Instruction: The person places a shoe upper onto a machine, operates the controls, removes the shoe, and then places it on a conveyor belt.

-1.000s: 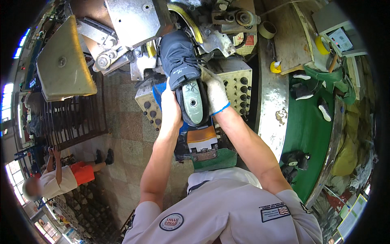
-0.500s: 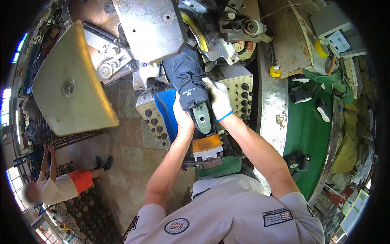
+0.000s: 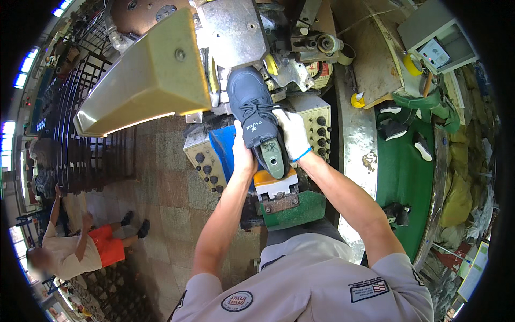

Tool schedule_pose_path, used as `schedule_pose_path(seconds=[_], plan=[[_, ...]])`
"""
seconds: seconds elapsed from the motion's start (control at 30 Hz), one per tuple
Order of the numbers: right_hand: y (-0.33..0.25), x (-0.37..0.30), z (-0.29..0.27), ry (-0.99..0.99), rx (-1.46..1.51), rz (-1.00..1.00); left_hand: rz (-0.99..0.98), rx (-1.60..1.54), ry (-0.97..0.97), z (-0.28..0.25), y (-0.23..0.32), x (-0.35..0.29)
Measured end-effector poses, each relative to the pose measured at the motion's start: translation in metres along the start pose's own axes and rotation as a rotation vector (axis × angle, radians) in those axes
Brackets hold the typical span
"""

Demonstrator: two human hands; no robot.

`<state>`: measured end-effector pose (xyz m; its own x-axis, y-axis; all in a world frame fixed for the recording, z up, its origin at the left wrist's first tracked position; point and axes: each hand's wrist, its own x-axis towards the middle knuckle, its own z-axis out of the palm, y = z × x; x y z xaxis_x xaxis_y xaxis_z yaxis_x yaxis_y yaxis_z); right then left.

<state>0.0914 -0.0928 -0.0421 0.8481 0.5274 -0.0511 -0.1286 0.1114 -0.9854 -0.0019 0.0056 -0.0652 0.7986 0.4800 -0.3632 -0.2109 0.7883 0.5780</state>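
Note:
A dark grey lace-up shoe upper (image 3: 249, 88) sits on a green shoe last (image 3: 272, 155), its toe pointing away from me towards the machine's metal plate (image 3: 233, 32). My left hand (image 3: 243, 153) grips the heel end from the left, apparently bare. On the other side my right hand (image 3: 295, 134), in a white glove with a blue cuff, is closed against the shoe's collar beside the laces. Both hands hide parts of the shoe's sides. Just below the last's heel is an orange pad (image 3: 273, 177) on a metal bracket.
Control panels with black knobs (image 3: 322, 132) flank the shoe. A large beige machine cover (image 3: 145, 75) juts in at upper left. To the right, a green-surfaced bench (image 3: 405, 177) carries several dark shoes. Another person (image 3: 80, 241) stands at far left by a dark rack (image 3: 86, 118).
The shoe's toe now shows, clear of the metal plate that covered it before. The beige cover has swung or shifted rightward in view. The other person has lowered one arm.

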Motion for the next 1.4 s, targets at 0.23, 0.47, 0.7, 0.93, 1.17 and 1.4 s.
schedule_pose_path(seconds=[0.23,0.47,0.7,0.93,1.17,1.4], plan=[[0.048,0.000,-0.003,-0.004,0.344,0.036,0.042,0.151,0.070,0.007,0.006,0.003],[0.058,-0.004,0.013,0.073,0.302,-0.006,0.010,0.311,0.119,-0.004,0.022,0.005],[0.035,0.002,-0.001,-0.047,0.536,0.151,0.103,0.290,0.198,0.009,0.005,0.006],[0.042,0.001,-0.001,-0.042,0.513,0.166,0.058,0.152,0.202,0.007,0.006,0.011],[0.018,0.008,-0.001,-0.032,0.384,0.133,0.084,0.079,0.203,-0.006,-0.013,0.014],[0.021,0.010,-0.010,0.008,0.090,0.088,0.037,-0.417,-0.128,-0.023,-0.029,0.019]])
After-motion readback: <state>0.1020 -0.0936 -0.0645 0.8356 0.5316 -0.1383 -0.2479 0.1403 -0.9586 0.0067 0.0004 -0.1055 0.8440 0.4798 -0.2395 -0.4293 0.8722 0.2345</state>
